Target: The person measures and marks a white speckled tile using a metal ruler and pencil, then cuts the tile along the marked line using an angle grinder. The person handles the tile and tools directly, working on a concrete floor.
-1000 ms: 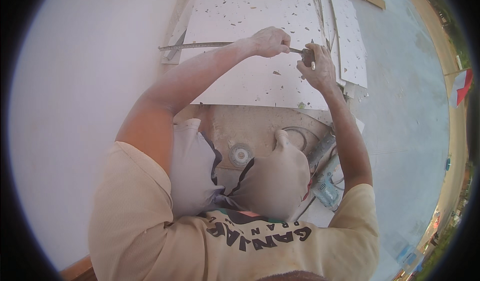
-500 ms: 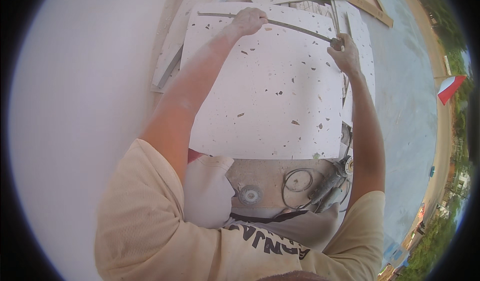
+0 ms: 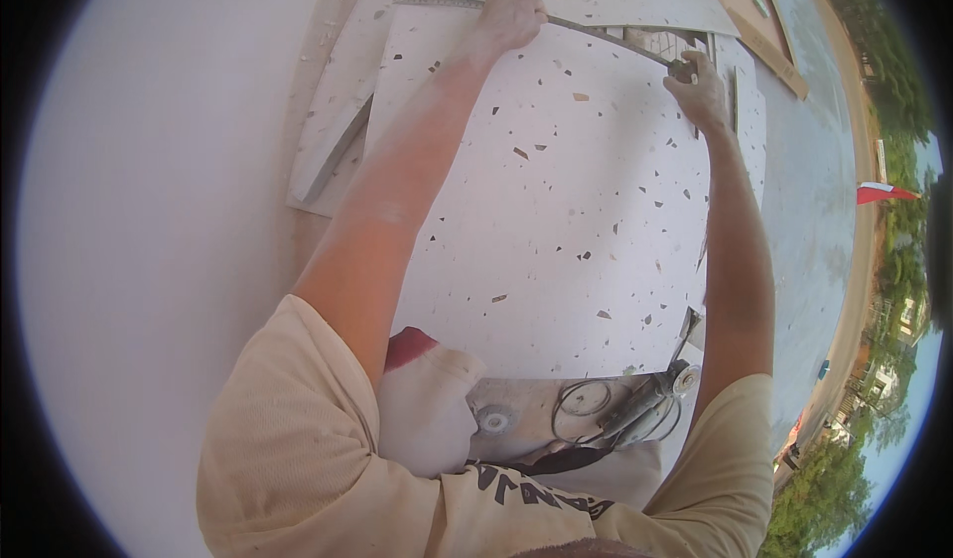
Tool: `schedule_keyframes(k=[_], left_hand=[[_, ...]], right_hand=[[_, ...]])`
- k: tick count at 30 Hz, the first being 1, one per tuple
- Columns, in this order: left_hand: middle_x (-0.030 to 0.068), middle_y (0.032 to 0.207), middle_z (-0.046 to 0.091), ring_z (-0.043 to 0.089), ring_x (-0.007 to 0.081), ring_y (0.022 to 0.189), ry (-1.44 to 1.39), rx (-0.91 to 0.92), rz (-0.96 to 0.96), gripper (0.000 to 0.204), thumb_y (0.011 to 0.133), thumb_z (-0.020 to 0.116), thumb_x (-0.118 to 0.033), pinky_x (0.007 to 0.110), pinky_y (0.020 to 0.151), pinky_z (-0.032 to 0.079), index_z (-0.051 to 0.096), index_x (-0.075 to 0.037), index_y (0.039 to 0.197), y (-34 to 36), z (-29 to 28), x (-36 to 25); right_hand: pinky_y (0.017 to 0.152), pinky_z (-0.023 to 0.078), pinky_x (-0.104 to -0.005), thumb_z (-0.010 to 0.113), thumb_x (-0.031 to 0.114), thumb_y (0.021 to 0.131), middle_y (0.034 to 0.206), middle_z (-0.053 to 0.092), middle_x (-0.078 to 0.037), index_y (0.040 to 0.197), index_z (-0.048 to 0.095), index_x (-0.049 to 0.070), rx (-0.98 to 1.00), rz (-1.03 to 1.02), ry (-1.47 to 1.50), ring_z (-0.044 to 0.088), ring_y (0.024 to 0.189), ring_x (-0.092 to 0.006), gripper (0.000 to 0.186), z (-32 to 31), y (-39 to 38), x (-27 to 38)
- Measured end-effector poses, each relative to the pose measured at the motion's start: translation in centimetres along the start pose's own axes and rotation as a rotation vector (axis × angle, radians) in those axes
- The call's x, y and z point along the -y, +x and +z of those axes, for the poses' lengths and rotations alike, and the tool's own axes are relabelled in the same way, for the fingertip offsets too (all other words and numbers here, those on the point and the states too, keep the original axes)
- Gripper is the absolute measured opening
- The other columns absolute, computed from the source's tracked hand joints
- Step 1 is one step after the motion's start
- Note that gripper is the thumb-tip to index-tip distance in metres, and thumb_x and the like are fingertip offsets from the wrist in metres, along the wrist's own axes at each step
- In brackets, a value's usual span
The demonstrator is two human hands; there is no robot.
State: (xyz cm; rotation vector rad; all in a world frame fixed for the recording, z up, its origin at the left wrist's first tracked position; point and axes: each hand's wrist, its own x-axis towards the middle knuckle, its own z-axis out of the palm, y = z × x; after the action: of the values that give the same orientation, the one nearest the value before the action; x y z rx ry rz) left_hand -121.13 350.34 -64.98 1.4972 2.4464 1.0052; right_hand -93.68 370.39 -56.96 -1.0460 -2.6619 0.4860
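a big white speckled tile (image 3: 556, 220) lies flat on the floor, on top of other tiles. a long metal ruler (image 3: 437, 2) lies across its far edge. the left hand (image 3: 508, 17) presses down on the ruler. the right hand (image 3: 700, 91) pinches something small at the ruler's end; i cannot tell what. this looks like the marking step. next, the ruler must not slip. a grinder (image 3: 645, 399) lies near the knees.

A long metal ruler (image 3: 556, 20) lies across the far edge of the large speckled white tile (image 3: 556, 220); a grey angle grinder (image 3: 645, 399) lies just before the tile's near edge, toward the right.
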Motion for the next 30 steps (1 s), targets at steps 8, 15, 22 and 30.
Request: schedule_keyframes(k=[8, 15, 22, 30], left_hand=[[0.0157, 0.105, 0.073, 0.067, 0.0343, 0.104, -0.003, -0.07, 0.01, 0.027, 0.089, 0.063, -0.027, 0.045, 0.095, 0.05, 0.079, -0.007, 0.098, 1.1, 1.5, 1.3], [0.0122, 0.107, 0.073, 0.069, 0.031, 0.102, 0.026, -0.071, 0.002, 0.029, 0.092, 0.063, -0.032, 0.045, 0.094, 0.05, 0.08, -0.009, 0.096, 1.6, 3.1, 1.0], [0.008, 0.102, 0.074, 0.069, 0.0284, 0.098, 0.047, -0.093, 0.072, 0.029, 0.096, 0.059, -0.034, 0.046, 0.092, 0.049, 0.076, -0.011, 0.099, 2.3, 5.4, 0.2], [0.0102, 0.097, 0.073, 0.068, 0.0292, 0.097, 0.08, -0.116, 0.092, 0.029, 0.099, 0.054, -0.03, 0.048, 0.091, 0.045, 0.071, -0.008, 0.092, 2.7, 6.6, -0.2]], right_hand=[[0.102, 0.049, -0.0421, 0.078, 0.025, 0.076, 0.123, 0.067, -0.017, 0.132, 0.061, 0.008, 0.015, 0.005, -0.025, 0.063, 0.12, -0.0315, 0.061, 2.2, 3.5, -2.9], [0.104, 0.049, -0.0407, 0.077, 0.026, 0.08, 0.128, 0.067, -0.017, 0.135, 0.06, 0.011, 0.016, 0.046, -0.075, 0.062, 0.122, -0.0319, 0.06, 3.9, 4.7, -5.1], [0.106, 0.046, -0.0429, 0.074, 0.024, 0.084, 0.126, 0.067, -0.012, 0.137, 0.059, 0.011, -0.107, 0.004, -0.223, 0.056, 0.126, -0.0321, 0.056, 4.4, 4.6, -3.8], [0.108, 0.043, -0.0435, 0.071, 0.021, 0.09, 0.114, 0.072, -0.01, 0.134, 0.064, 0.014, -0.381, -0.169, 0.003, 0.06, 0.117, -0.0326, 0.044, 6.4, 2.5, -0.4]])
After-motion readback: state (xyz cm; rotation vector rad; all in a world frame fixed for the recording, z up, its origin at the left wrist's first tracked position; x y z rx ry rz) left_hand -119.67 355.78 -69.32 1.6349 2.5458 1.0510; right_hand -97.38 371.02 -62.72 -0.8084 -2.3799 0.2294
